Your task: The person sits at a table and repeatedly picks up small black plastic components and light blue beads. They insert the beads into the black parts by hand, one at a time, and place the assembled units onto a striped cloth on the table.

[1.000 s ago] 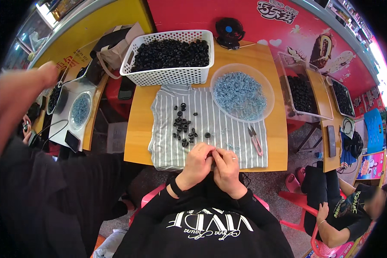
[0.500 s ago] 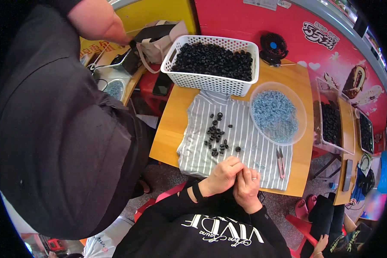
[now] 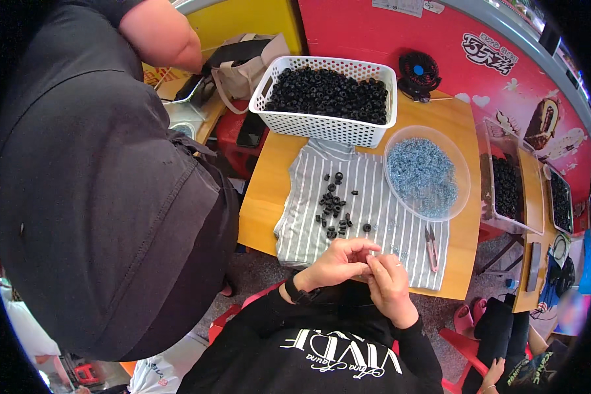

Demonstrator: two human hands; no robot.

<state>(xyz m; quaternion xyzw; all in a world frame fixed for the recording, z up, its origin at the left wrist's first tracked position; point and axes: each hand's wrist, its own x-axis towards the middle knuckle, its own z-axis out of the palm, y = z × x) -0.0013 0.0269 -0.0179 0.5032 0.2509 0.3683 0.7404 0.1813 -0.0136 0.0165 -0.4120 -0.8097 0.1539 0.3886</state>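
Note:
At the near edge of the table my left hand and my right hand meet fingertip to fingertip. The left thumb and forefinger curve toward the right fingertips, which are pinched together; whatever they hold is too small or hidden to make out. Just beyond them, on a grey striped cloth, lie several small black rubber-like rings, with a single black ring closest to my fingers. A few tiny clear bits are scattered beside my right hand. Pink-handled thread snips rest on the cloth to the right.
A white perforated basket full of black rings stands at the back. Right of it is a round clear tub of small bluish pieces. A black fan sits behind. Another person in black stands close at my left.
My hands have loosened from a tight clasp: the left thumb and forefinger have parted into a curve, and the right hand has turned a little. The person at left has shifted slightly.

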